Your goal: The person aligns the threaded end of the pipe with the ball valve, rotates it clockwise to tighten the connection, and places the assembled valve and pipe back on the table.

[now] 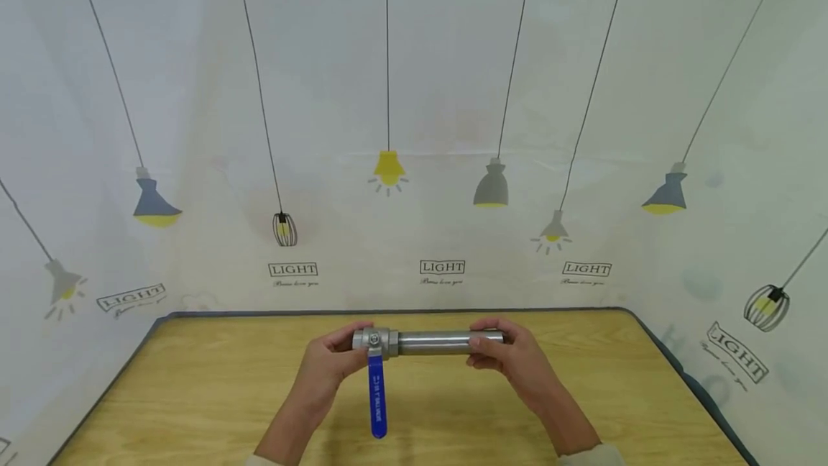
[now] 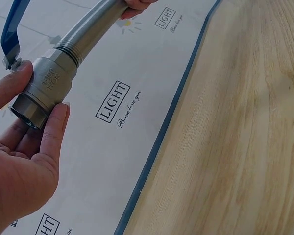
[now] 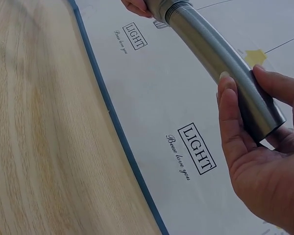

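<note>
My left hand (image 1: pixel 330 362) grips a metal ball valve (image 2: pixel 48 81) by its body, thumb on one side and fingers on the other. The valve's blue lever handle (image 1: pixel 378 398) points down toward me in the head view. A steel pipe (image 1: pixel 436 341) runs rightward from the valve, its threaded end in the valve's mouth with some threads showing. Around the pipe's plain far end, my right hand (image 1: pixel 511 358) pinches with thumb and fingers. Valve and pipe lie in one level line above the table. In the right wrist view the pipe's open end (image 3: pixel 272 128) shows between the fingers.
Below the hands is a wood-grain table (image 1: pixel 213 380) with a dark blue edge strip (image 1: pixel 401 309). Behind and at both sides stands a white wall covering (image 1: pixel 440 92) printed with hanging lamps and the word LIGHT.
</note>
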